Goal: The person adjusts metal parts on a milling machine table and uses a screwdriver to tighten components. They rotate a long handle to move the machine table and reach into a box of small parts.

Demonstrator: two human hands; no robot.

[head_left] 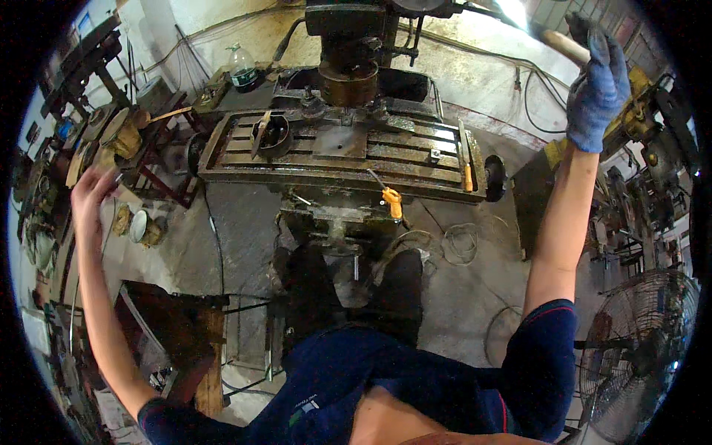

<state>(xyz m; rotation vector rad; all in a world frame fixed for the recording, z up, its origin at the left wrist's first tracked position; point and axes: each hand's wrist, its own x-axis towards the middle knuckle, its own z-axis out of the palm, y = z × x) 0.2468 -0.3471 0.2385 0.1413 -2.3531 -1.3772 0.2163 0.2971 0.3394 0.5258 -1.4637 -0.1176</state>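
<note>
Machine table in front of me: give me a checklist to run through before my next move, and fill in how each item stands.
1. Right hand gloved: ok, it wears a blue glove.
2. Left hand gloved: not ok, it is bare.
3. Right hand closed around the pale bar: cannot tell, the grip is not clear.
4. Left hand empty: cannot tell, a small shiny bit shows beside it.
5. Machine table free of loose tools: not ok, an orange-handled tool lies near its right end.
6. Orange air gun well away from the table: not ok, it is at the front edge.
</note>
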